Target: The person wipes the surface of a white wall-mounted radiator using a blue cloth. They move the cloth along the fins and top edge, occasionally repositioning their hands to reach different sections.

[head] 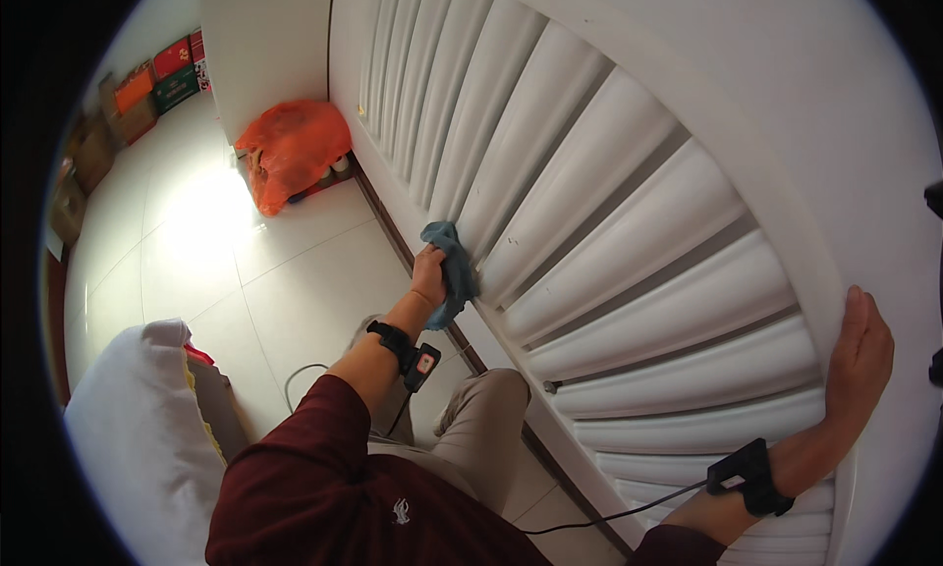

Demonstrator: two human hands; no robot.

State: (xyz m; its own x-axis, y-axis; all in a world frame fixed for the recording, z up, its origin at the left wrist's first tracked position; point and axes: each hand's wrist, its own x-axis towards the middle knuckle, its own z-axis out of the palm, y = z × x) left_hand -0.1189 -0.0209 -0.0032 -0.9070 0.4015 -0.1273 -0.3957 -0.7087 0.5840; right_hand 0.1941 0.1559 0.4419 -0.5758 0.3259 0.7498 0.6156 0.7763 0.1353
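My left hand [429,275] grips a blue-grey cloth [458,271], bunched up and pressed to the lower frame edge of a white louvered panel [589,198]. The cloth touches the ends of a few rounded slats. Off to the right, my right hand [860,356] lies flat with fingers extended against the panel's smooth outer frame, and nothing is in it. Small dark marks [512,240] show on one slat. A small metal fitting [551,386] sits at the end of another slat, near the lower frame.
An orange plastic bag [298,142] lies on the tiled floor [295,271] by the panel's far end. Boxes [177,69] line the far wall. White fabric [129,404] covers something at lower left. A black cable [611,518] runs from my right wrist device [744,474].
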